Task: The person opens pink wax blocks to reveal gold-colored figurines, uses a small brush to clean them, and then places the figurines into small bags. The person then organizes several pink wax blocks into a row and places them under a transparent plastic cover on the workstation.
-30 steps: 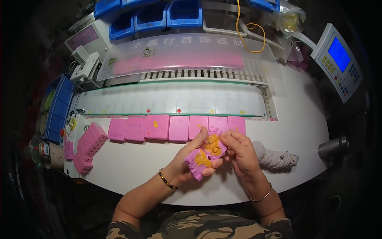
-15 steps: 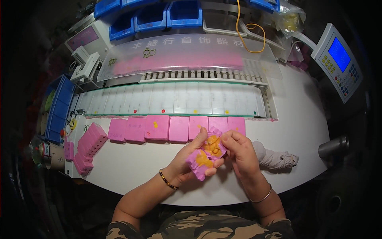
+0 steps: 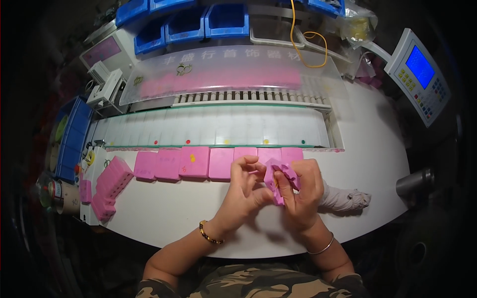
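My right hand [image 3: 301, 191] grips a pink rubber mould [image 3: 271, 175], bent and folded, above the near part of the white table. Its thumb presses into the fold, where a sliver of orange-yellow shows; the rest of the inside is hidden. At the mould's left side is my left hand [image 3: 242, 191], fingers curved and apart. Its fingertips come close to the mould's edge, and whether they touch it I cannot tell. Behind both hands runs a row of pink blocks [image 3: 194, 162], partly covered by them.
Beyond the blocks lies a track of white plates [image 3: 208, 126] with coloured dots. A stack of pink blocks [image 3: 113, 180] and a blue bin [image 3: 74, 141] are at left. On the right are a grey cloth bundle [image 3: 344, 199], a metal cylinder [image 3: 415, 183] and a control panel [image 3: 419, 77].
The mould, spread open across both hands before, is now folded in my right hand. My left hand has drawn off its lower part. The white plates have slid left.
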The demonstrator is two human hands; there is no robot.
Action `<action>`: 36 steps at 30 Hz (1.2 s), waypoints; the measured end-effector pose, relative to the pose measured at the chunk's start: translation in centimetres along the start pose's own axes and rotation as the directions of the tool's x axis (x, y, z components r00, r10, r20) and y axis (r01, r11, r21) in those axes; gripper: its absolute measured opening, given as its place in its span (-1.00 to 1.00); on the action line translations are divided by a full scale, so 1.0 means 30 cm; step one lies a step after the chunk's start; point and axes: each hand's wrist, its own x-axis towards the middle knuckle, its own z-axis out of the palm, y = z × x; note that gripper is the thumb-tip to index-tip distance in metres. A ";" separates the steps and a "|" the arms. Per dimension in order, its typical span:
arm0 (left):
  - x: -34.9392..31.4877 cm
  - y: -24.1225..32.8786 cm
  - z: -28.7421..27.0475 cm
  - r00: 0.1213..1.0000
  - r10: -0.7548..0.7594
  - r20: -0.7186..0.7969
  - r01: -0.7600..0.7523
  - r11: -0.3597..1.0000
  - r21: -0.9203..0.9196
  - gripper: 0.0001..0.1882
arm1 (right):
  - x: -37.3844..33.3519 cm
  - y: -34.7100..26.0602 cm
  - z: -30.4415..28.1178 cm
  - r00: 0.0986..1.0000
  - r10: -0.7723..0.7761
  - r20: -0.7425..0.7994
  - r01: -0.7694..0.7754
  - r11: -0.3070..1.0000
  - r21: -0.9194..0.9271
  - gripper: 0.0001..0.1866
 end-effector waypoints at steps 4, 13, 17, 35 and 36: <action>-0.003 0.013 0.005 0.997 -0.074 0.019 0.068 0.975 0.212 -0.55 | 0.005 0.022 -0.004 0.984 -0.173 -0.044 0.159 0.963 -0.218 -0.83; 0.011 0.026 -0.031 0.990 -0.069 -0.123 0.095 0.970 0.223 -0.71 | 0.021 0.028 -0.032 0.859 0.494 0.138 -0.451 0.598 0.663 -0.90; 0.021 0.048 -0.022 0.982 -0.134 -0.135 0.146 0.986 0.081 -0.71 | 0.022 0.043 -0.044 0.798 0.535 0.277 -0.539 0.429 0.725 -0.88; 0.044 0.057 -0.054 0.979 -0.184 -0.086 0.170 0.973 -0.154 -0.69 | 0.015 0.040 -0.017 0.657 0.582 0.479 -0.641 0.098 0.761 -0.78; 0.044 0.056 -0.054 0.981 -0.163 -0.103 0.148 0.979 -0.141 -0.69 | 0.017 0.036 -0.017 0.644 0.597 0.479 -0.650 0.095 0.754 -0.79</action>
